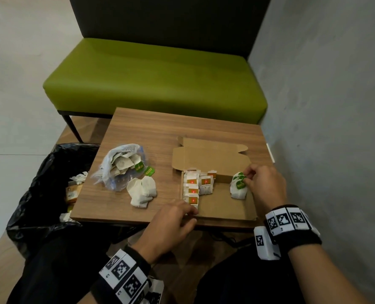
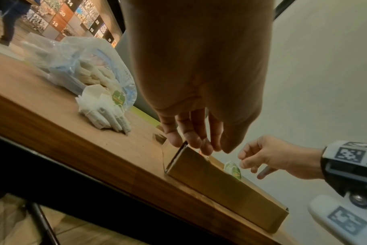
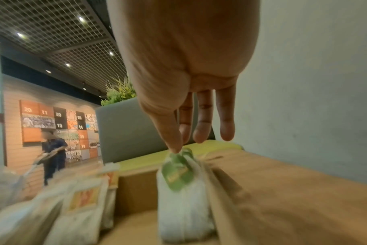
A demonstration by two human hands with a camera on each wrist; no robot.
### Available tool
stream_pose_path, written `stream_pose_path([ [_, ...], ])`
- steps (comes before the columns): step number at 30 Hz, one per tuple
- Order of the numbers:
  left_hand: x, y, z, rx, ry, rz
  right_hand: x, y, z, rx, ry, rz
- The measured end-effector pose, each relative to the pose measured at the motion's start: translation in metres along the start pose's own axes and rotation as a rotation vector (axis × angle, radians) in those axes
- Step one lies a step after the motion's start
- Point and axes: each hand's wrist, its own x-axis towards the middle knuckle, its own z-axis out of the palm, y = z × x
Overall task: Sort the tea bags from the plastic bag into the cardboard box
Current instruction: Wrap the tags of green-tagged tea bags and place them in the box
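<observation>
- Two groups of tea bags stood inside the cardboard box (image 1: 226, 207): the orange-tagged tea bags (image 1: 193, 189) at its left wall and the green-tagged tea bags (image 1: 238, 187) at its right wall, well apart.
- The right hand (image 1: 265, 185) had its thumb and forefinger closed on a green tag at the top of the right group, and its other fingers (image 3: 226, 126) hung straight and free.
- The left hand (image 1: 171, 222) rested at the near-left corner of the box with relaxed fingers; its fingertips (image 2: 196, 140) reached over the rim, near the orange tags, and held nothing that I could see.
- The plastic bag (image 1: 118, 167) lay on the left part of the table (image 1: 151, 132), with many bags inside, and a loose pile of tea bags (image 1: 141, 190) lay just beside it.
- A risk, in my judgement: the green group stood upright with little support, so a pull on the thin tag and string could tip it over or lift a bag out.
- The left fingers could also push down the orange row.
- The right wrist view was blurred, so the print on the tags was not readable.
- I could not tell how many bags the plastic bag held.
</observation>
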Motion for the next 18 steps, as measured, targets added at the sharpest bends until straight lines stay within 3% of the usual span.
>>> stream_pose_path([
  [4, -0.002, -0.003, -0.009, -0.075, 0.143, -0.113, -0.005, -0.024, -0.014, 0.106, 0.006, -0.056],
  [8, 0.002, -0.025, -0.028, 0.029, 0.426, -0.353, -0.022, -0.056, -0.012, 0.231, -0.019, -0.155],
  [10, 0.007, -0.043, -0.036, 0.081, 0.491, -0.508, -0.035, -0.072, -0.006, 0.251, -0.035, -0.186],
  [14, 0.020, -0.073, -0.039, 0.168, 0.425, -0.672, -0.056, -0.097, 0.004, 0.216, -0.061, -0.199],
  [18, 0.023, -0.074, -0.035, 0.230, 0.397, -0.684, -0.070, -0.111, 0.016, 0.203, -0.077, -0.225],
])
